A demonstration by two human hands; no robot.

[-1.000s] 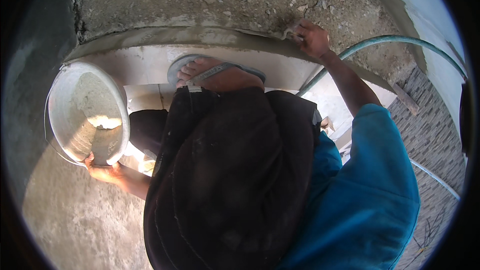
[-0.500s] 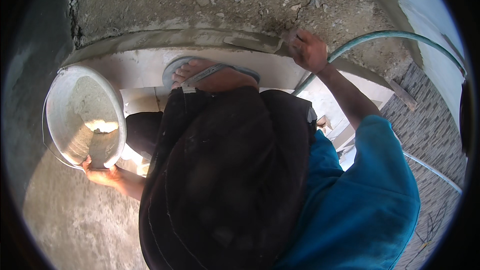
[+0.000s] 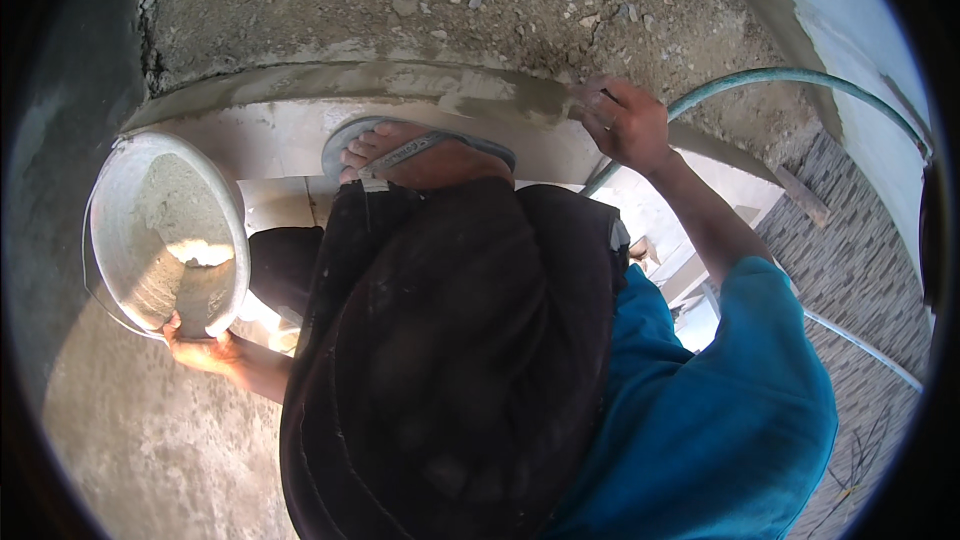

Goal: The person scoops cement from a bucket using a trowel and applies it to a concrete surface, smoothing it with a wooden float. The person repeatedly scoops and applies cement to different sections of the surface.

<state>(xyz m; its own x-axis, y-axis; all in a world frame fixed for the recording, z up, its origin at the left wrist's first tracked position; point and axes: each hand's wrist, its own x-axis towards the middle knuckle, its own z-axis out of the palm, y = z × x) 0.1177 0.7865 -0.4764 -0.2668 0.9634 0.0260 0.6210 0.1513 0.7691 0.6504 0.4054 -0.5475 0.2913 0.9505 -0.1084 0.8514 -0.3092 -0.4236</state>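
My right hand [image 3: 628, 127] is closed around a trowel's handle at the right end of a smoothed mortar strip [image 3: 400, 82]. The trowel's blade is hard to make out now; a darker, wet-looking patch of mortar lies just left of the fingers. On the left, my left hand [image 3: 203, 348] grips the lower rim of a tilted bucket [image 3: 236, 240]. Its thumb lies over the rim. Grey mortar [image 3: 170, 195] coats the inside of the bucket, and a bright patch of sunlight falls in it. The wire handle hangs down the bucket's left side.
My sandalled foot [image 3: 425, 152] rests on the pale step edge [image 3: 285, 130] below the strip. Rough ground with loose stones [image 3: 450, 0] lies beyond. A green hose [image 3: 775, 70] arches past my right hand. A small wooden piece [image 3: 803, 195] lies by the patterned tiles [image 3: 860, 260].
My right hand has moved slightly right and nearer to me. The trowel blade, plainly seen on the strip before, has turned or moved out of clear sight. My left hand still holds the bucket.
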